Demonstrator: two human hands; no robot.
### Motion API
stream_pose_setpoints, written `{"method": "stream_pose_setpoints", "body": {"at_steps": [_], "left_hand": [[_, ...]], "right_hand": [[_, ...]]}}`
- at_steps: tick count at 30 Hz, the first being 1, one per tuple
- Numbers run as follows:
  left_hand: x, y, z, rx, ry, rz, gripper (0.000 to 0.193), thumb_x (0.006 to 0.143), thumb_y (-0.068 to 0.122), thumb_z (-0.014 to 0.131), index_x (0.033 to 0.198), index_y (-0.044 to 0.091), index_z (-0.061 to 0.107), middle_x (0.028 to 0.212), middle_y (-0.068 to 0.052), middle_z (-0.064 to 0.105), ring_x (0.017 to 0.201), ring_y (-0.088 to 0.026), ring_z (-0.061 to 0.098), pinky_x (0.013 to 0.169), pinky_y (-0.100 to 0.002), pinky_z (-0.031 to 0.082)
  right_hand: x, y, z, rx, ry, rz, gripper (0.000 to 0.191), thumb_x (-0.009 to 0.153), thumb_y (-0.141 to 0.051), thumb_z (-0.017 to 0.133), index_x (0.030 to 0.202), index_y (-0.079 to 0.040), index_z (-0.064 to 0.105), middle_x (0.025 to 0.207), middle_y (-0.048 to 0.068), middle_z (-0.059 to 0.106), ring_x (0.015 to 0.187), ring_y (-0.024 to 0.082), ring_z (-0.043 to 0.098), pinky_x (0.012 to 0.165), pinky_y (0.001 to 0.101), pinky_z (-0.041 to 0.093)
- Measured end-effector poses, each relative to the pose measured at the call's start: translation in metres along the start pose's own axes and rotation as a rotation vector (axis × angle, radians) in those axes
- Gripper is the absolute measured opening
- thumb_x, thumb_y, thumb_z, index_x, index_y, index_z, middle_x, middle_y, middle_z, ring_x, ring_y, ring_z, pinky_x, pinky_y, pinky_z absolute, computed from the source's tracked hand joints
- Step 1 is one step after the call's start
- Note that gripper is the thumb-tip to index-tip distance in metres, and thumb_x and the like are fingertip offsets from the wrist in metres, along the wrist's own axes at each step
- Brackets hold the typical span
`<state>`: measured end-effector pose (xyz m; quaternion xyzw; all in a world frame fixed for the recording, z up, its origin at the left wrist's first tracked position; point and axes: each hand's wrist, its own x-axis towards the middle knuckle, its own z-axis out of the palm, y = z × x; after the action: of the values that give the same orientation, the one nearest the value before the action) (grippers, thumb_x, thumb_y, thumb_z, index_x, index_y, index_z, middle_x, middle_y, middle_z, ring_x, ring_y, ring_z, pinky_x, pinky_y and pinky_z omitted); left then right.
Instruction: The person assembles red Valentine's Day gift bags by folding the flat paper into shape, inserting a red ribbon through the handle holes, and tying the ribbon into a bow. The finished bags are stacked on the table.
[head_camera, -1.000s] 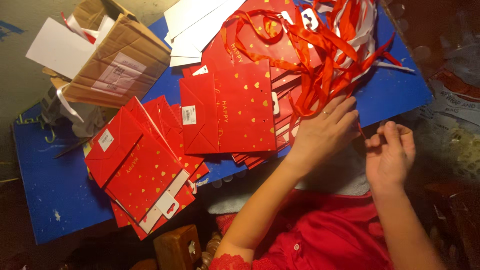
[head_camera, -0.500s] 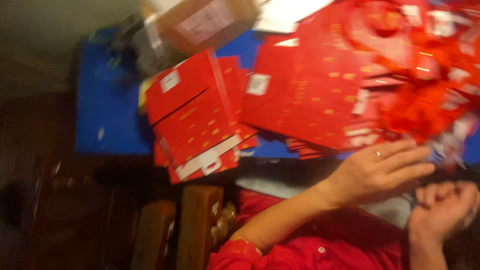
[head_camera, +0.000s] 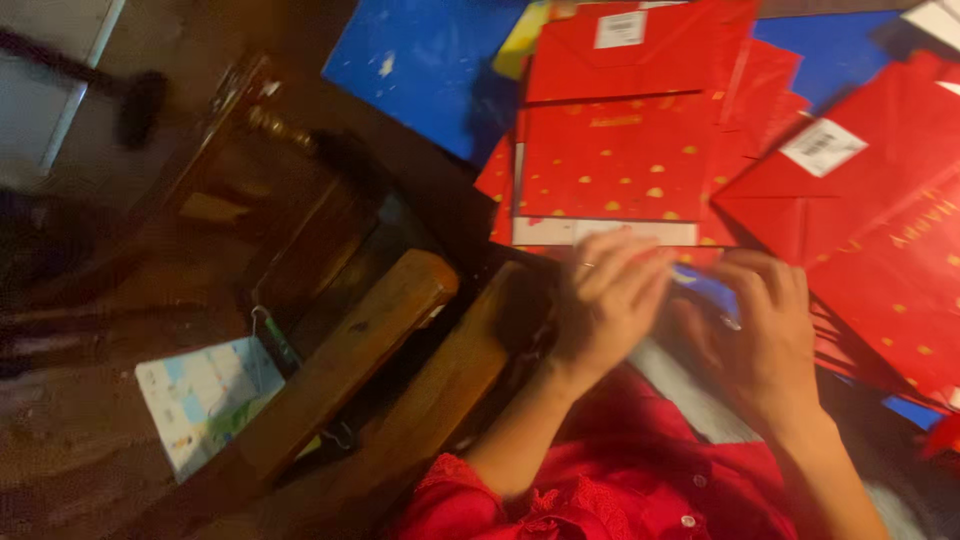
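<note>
A stack of flat red paper bags with gold dots (head_camera: 615, 155) lies on the blue table cover (head_camera: 420, 60). My left hand (head_camera: 610, 300) reaches over the stack's near white edge, fingers stretched and blurred by motion. Close beside it, my right hand (head_camera: 765, 330) has its fingers curled at the table's edge, where a bit of blue shows between the two hands. Whether either hand grips a bag is unclear. Red sleeves and a red garment (head_camera: 650, 480) fill the bottom of the view.
More red bags with white stickers (head_camera: 880, 230) fan out on the right. Wooden furniture bars (head_camera: 350, 370) stand left of my arms. A colourful printed sheet (head_camera: 205, 395) lies lower left on the dark floor.
The view has swung left and down, so the ribbons and the cardboard box are out of sight. Both hands have moved together to the near edge of the dotted bag stack.
</note>
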<state>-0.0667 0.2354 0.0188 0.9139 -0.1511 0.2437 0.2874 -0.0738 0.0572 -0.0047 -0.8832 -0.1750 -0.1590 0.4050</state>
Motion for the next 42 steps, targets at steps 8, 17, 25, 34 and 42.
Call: {"method": "stream_pose_setpoints", "body": {"at_steps": [8,17,25,34,42], "left_hand": [[0.013,-0.055,-0.039,0.363,-0.147,-0.18,0.073,0.079,-0.004,0.067,0.148,0.017,0.055,0.156,-0.013,0.047,0.15,-0.04,0.037,0.125,-0.066,0.022],[0.036,-0.07,-0.01,0.324,-0.078,-0.331,0.058,0.085,0.001,0.062,0.14,0.018,0.061,0.154,-0.015,0.05,0.15,-0.041,0.039,0.12,-0.067,0.026],[0.025,-0.007,0.019,0.076,-0.16,-0.062,0.037,0.089,0.0,0.062,0.124,0.007,0.067,0.151,-0.015,0.056,0.152,-0.035,0.044,0.128,-0.065,0.025],[0.023,0.115,0.101,-0.175,-0.339,0.224,0.045,0.089,0.018,0.067,0.133,0.007,0.066,0.147,-0.015,0.058,0.148,-0.033,0.049,0.127,-0.052,0.038],[0.027,0.154,0.153,0.067,-0.385,0.253,0.062,0.085,0.024,0.067,0.139,-0.003,0.057,0.149,-0.025,0.056,0.145,-0.038,0.051,0.12,-0.05,0.042]], "right_hand": [[0.073,-0.042,0.059,-0.514,-0.23,-0.196,0.086,0.077,-0.045,0.079,0.152,-0.013,0.055,0.16,0.022,0.043,0.15,0.038,0.037,0.118,0.0643,0.027],[0.107,-0.019,0.08,-0.277,-0.147,-0.129,0.078,0.078,-0.044,0.082,0.143,-0.008,0.059,0.155,0.022,0.048,0.147,0.044,0.04,0.112,0.0705,0.029],[0.052,-0.002,0.005,-0.221,-0.1,0.015,0.063,0.083,-0.023,0.076,0.143,-0.013,0.059,0.156,0.02,0.046,0.15,0.041,0.039,0.124,0.0662,0.021],[-0.033,0.011,-0.117,-0.183,0.251,0.32,0.036,0.094,-0.011,0.069,0.129,-0.004,0.063,0.142,0.022,0.054,0.131,0.042,0.051,0.115,0.0526,0.038],[-0.07,0.045,-0.131,-0.362,0.288,0.3,0.033,0.099,-0.011,0.069,0.131,-0.003,0.066,0.143,0.019,0.058,0.131,0.039,0.055,0.123,0.0521,0.038]]}}
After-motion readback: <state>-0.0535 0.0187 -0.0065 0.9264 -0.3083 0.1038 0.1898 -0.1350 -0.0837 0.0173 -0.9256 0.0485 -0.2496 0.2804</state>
